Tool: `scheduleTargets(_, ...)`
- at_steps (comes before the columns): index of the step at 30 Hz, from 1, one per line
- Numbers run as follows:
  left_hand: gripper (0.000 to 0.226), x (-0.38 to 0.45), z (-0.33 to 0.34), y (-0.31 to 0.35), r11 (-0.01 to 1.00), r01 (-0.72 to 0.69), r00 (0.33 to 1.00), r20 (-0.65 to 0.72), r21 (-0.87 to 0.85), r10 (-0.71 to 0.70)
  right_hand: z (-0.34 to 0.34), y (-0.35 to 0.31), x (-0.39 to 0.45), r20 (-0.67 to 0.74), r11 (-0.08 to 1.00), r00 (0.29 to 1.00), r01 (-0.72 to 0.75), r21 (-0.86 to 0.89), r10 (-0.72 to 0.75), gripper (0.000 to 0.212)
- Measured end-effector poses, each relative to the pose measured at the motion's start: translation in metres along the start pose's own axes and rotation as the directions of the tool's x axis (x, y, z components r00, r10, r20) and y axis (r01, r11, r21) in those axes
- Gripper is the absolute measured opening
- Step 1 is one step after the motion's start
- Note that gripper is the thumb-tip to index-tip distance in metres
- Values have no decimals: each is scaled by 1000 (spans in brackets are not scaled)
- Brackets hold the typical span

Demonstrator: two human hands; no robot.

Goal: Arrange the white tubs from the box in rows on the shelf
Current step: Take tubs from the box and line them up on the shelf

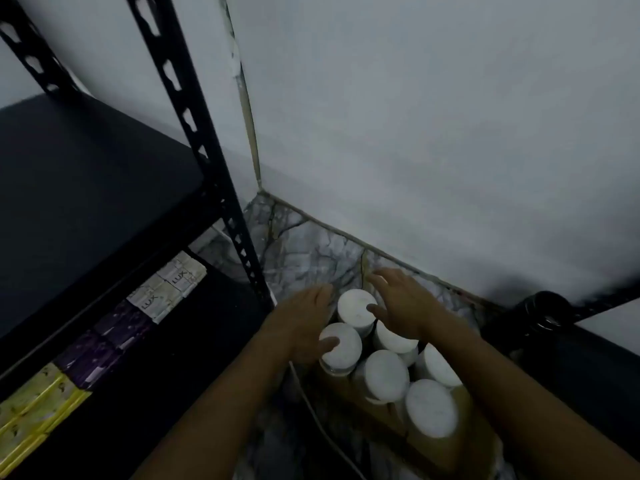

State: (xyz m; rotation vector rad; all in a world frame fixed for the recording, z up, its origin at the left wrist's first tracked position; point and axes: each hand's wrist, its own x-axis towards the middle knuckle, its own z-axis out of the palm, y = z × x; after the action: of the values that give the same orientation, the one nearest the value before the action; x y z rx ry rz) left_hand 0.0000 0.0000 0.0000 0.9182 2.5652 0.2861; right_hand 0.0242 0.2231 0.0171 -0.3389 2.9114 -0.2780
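Six white tubs (386, 375), one box (446, 448), two hands (304, 327)

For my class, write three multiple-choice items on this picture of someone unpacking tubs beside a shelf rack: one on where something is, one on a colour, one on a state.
1. Where are the soap packets?
A. on the rack's lower shelf
B. in the box
C. on the floor tiles

2. What colour are the tub lids?
A. black
B. white
C. red

3. How does the right hand stand?
A. fingers spread over the rear tub
B. holding a tub high above the rack
C. flat against the wall

Answers:
1 A, since the packets lie in a row on the lower shelf under the black upper shelf.
2 B, as each lid in the box shows white.
3 A, because its fingers reach around that tub, while the left hand rests on a nearer one.
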Motion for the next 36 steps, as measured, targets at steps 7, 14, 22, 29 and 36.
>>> scheduleTargets(7,105,30,70,-2,1000,-1,999,48,-20,2,70,22,41,180,996,983,-23,-89,39,74)
scheduleTargets(14,117,54,117,-8,999,43,996,82,13,-44,104,34,65,309,995,951,26,-98,6,99)
scheduleTargets(22,112,61,125,-5,995,99,995,33,-5,-99,115,32,86,352,994,936,42,-103,-3,99)
scheduleTargets(29,103,47,115,-8,993,95,994,68,-67,-90,101,32,76,308,988,951,71,-134,-27,107)
scheduleTargets(36,86,-3,39,-11,973,94,992,-58,-210,-109,43,8,59,215,994,975,66,-87,-46,110)
